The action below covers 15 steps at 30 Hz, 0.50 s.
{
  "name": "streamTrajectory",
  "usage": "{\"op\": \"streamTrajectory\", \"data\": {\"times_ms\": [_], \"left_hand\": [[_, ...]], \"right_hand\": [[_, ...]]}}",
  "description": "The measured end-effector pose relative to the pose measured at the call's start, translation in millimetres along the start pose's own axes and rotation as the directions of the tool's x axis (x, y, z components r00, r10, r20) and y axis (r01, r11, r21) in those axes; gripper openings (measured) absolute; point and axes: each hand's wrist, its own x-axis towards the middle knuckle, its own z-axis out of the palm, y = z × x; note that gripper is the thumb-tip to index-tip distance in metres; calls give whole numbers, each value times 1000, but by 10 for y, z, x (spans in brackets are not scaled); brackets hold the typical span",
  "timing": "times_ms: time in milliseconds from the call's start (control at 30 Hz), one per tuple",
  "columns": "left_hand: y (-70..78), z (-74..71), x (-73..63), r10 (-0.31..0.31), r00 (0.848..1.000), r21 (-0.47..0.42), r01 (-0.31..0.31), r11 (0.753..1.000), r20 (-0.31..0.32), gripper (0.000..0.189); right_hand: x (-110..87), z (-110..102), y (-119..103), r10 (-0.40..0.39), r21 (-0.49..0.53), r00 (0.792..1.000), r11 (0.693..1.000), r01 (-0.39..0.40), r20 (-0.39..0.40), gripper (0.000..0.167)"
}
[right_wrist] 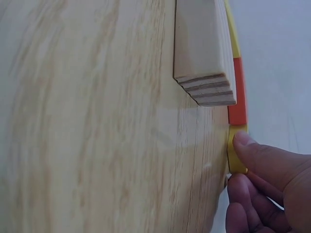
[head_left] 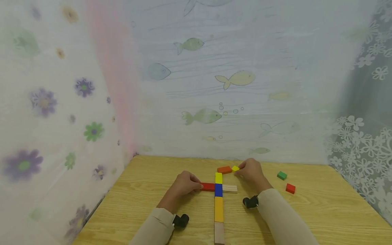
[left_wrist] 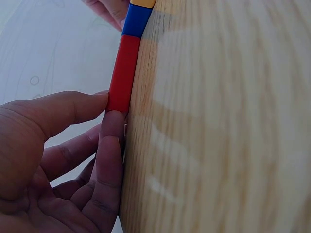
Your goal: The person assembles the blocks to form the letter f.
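Observation:
My left hand (head_left: 186, 183) pinches the outer end of a long red block (head_left: 208, 186) between thumb and forefinger; the left wrist view shows the red block (left_wrist: 124, 73) flat on the table against a blue block (left_wrist: 136, 20). With thumb and fingers, my right hand (head_left: 251, 172) holds a small yellow block (head_left: 235, 168), seen in the right wrist view as the yellow block (right_wrist: 236, 153) touching an orange-red block (right_wrist: 238, 92). A vertical row joins another yellow block (head_left: 218, 178), the blue block (head_left: 218, 190), an orange-yellow block (head_left: 218, 209) and a plain wood block (head_left: 219, 233).
A second plain wood block (head_left: 229, 189) extends right from the blue block. On the table's right lie a green block (head_left: 282, 175) and a short red block (head_left: 290, 188). Patterned sheets (head_left: 214, 102) stand along the table's back and sides.

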Motion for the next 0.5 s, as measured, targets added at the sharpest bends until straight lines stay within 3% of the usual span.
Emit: {"op": "streamTrajectory", "data": {"times_ms": [500], "left_hand": [[17, -6, -16, 2, 1000, -4, -2, 1000, -2, 15]], "right_hand": [[52, 53, 41, 7, 8, 1000, 1000, -7, -29, 37]]}}
